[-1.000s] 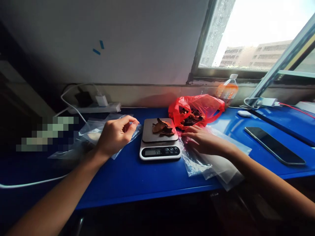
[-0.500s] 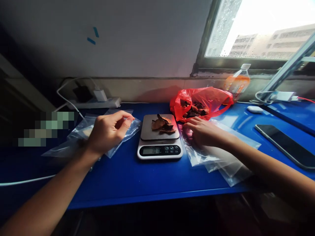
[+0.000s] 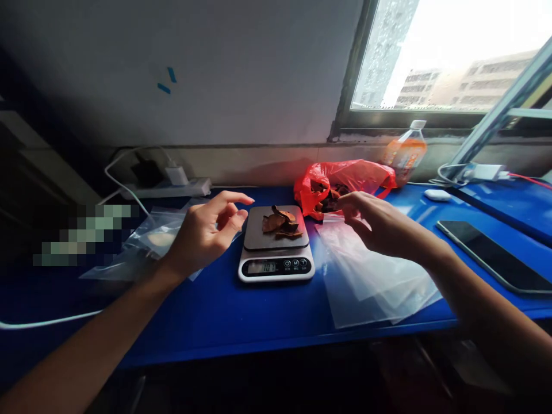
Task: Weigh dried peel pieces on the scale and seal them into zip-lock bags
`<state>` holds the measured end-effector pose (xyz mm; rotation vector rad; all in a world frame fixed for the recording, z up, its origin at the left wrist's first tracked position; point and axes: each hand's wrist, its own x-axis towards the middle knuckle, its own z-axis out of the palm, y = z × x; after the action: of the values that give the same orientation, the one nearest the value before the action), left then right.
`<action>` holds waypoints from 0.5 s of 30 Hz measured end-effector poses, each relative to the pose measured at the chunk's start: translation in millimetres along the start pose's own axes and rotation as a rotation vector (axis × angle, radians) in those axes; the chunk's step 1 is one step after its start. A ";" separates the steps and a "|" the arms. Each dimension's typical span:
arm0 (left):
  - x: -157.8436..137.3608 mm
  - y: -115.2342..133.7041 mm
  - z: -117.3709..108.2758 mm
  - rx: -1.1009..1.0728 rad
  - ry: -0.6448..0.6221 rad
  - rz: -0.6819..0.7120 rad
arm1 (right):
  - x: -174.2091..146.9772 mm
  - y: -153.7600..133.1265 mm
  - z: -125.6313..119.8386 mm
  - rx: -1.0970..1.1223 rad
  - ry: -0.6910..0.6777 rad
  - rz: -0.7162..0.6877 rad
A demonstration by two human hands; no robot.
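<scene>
A white digital kitchen scale (image 3: 276, 270) stands on the blue table, its display seeming to read 107. Several dried brown slices (image 3: 282, 223) lie heaped on its metal plate. My left hand (image 3: 211, 227) hovers at the scale's left edge, thumb and forefinger apart, nothing between them. On the other side, my right hand (image 3: 375, 224) is raised over clear plastic bags (image 3: 375, 287), fingers bent and thumb apart, with no object visible in it. Just behind its fingertips sits a red plastic bag (image 3: 345, 172), its mouth open, holding more dark dried pieces (image 3: 325, 201).
Left of the scale lie filled clear bags (image 3: 161, 236). A power strip (image 3: 198, 187) with chargers runs along the wall. An orange drink bottle (image 3: 405, 152), a white earbud case (image 3: 437, 195) and a phone (image 3: 491, 253) are at the right. The table's front edge (image 3: 241, 348) is close.
My right hand has lifted off the clear bags, which now lie flatter. My left hand's thumb and forefinger have spread, and it has moved nearer the scale. The view has shifted slightly.
</scene>
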<state>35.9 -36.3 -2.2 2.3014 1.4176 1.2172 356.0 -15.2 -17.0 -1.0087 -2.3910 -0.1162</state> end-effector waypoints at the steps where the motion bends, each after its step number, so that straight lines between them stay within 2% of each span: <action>1: 4.2 5.9 1.4 -0.046 -0.034 0.020 | 1.0 -10.6 -8.1 0.064 0.041 0.006; 3: 12.9 16.1 4.8 -0.152 -0.151 0.069 | 9.8 -34.6 -15.7 0.197 0.078 -0.016; 5: 18.9 20.6 8.4 -0.283 -0.250 0.097 | 28.0 -57.8 -10.3 0.325 0.062 -0.060; 7: 20.1 16.5 10.3 -0.402 -0.263 0.061 | 50.9 -76.1 5.3 0.417 0.075 -0.063; 9: 17.0 5.4 8.6 -0.470 -0.216 -0.016 | 70.5 -88.6 25.0 0.516 0.111 -0.004; 12: 9.7 -10.4 -1.3 -0.447 -0.194 -0.089 | 81.1 -100.8 48.5 0.669 0.086 0.078; 15: 3.4 -9.2 -14.8 -0.368 -0.346 -0.095 | 70.5 -111.7 54.7 0.859 0.069 0.045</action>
<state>19.8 -32.4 4.4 2.0415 1.0677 0.9055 214.4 -34.9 -13.8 -0.6132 -2.0104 0.8067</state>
